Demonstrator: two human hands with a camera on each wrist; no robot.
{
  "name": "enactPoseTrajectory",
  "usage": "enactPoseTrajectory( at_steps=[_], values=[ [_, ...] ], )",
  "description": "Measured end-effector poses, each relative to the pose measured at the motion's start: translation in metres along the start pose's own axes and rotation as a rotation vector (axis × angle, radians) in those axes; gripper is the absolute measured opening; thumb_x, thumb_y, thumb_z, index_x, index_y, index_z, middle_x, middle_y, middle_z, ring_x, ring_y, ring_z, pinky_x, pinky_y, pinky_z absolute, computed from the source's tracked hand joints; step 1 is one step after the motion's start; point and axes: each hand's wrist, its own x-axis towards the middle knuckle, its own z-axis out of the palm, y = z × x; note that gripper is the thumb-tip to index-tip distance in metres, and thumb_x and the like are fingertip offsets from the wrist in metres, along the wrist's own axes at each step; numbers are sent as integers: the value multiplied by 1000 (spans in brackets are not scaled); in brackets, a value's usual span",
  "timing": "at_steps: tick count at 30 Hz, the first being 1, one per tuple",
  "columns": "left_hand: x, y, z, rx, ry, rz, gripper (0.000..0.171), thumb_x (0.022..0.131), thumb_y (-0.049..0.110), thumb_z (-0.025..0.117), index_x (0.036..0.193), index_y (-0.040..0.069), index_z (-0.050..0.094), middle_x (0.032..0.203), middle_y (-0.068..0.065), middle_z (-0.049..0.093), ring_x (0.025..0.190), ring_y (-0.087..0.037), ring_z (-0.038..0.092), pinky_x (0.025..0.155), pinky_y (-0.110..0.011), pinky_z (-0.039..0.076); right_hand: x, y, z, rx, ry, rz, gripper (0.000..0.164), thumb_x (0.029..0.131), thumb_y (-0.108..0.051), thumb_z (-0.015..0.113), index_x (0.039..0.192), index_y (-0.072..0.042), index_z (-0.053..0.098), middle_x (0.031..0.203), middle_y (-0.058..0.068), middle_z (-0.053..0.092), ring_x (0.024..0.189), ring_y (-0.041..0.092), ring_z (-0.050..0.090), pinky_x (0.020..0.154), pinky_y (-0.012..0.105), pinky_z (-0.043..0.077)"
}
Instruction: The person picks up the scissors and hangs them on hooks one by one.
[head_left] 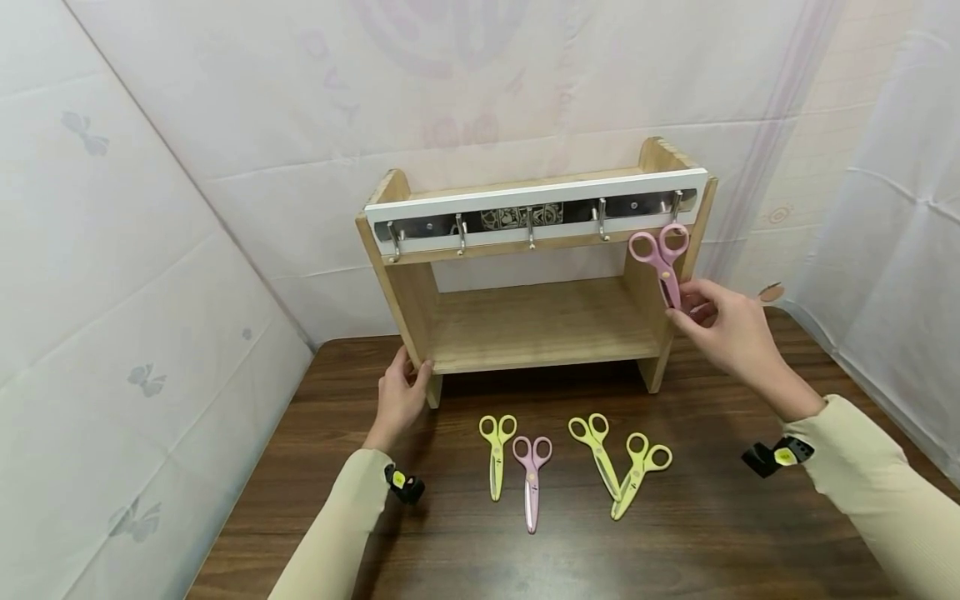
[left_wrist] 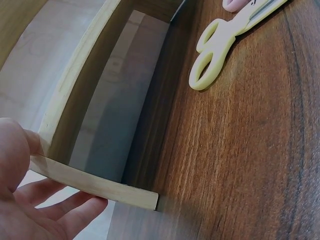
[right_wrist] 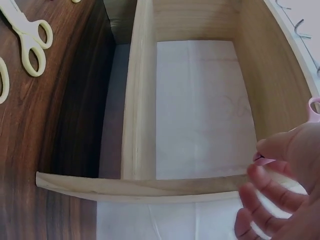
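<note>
A pair of pink scissors (head_left: 664,260) is pinched by the blade end in my right hand (head_left: 731,329), handles up, right by the rightmost hook (head_left: 677,202) of the rack. Whether a handle loop touches that hook I cannot tell. My left hand (head_left: 401,396) grips the lower left side panel of the wooden shelf (head_left: 540,329); in the left wrist view its thumb and fingers (left_wrist: 82,215) lie on either side of the panel edge (left_wrist: 100,187). In the right wrist view the hand hides most of the pink scissors (right_wrist: 314,107).
On the dark wood table (head_left: 330,500) before the shelf lie yellow scissors (head_left: 497,458), pink scissors (head_left: 532,483) and two more yellow pairs, one (head_left: 597,454) touching the other (head_left: 637,475). Several metal hooks line the white rail (head_left: 540,187). White cloth (head_left: 187,292) hangs behind and beside the table.
</note>
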Motion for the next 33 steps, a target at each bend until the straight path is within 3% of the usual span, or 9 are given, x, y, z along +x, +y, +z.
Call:
enactPoseTrajectory(
  at_steps=[3, 8, 11, 18, 26, 33],
  values=[
    [0, -1, -2, 0, -2, 1, 41, 106, 21, 59, 144, 6, 52, 133, -28, 63, 116, -40, 67, 86, -52, 60, -6, -1, -2, -32, -42, 25, 32, 88, -13, 81, 115, -4, 66, 83, 5, 74, 67, 0, 63, 62, 19, 47],
    [-1, 1, -1, -10, -1, -6, 41, 107, 22, 59, 144, 7, 52, 133, -28, 64, 115, -40, 67, 85, -52, 60, -25, -2, -5, -74, -96, 68, 47, 90, -20, 81, 127, -5, 56, 84, 3, 72, 68, 13, 69, 60, 37, 51],
    [0, 1, -1, -12, -1, -3, 41, 107, 21, 59, 144, 7, 53, 133, -27, 64, 116, -39, 67, 86, -52, 60, -38, -2, -6, -82, -111, 93, 53, 91, -22, 80, 133, -5, 53, 86, 4, 72, 67, 17, 68, 55, 36, 49],
    [0, -2, -1, -11, 5, 0, 40, 106, 22, 59, 143, 7, 54, 131, -27, 65, 115, -39, 68, 85, -53, 60, -73, -5, 0, -102, -190, 146, 56, 93, -26, 77, 138, -7, 49, 87, 3, 71, 64, 11, 59, 50, 32, 43],
    [-2, -1, -1, -11, 2, 2, 40, 107, 22, 59, 144, 7, 53, 132, -28, 64, 115, -39, 68, 85, -53, 60, -106, -14, 19, -103, -431, 196, 58, 94, -35, 77, 140, -14, 49, 92, 1, 73, 72, 19, 67, 51, 42, 50],
    [0, 0, -1, -8, 6, 12, 41, 106, 21, 59, 144, 6, 52, 132, -28, 64, 115, -39, 68, 87, -52, 60, -123, -24, 33, -100, -621, 219, 52, 93, -36, 76, 138, -19, 55, 92, -3, 67, 77, 16, 64, 49, 38, 47]
  ],
)
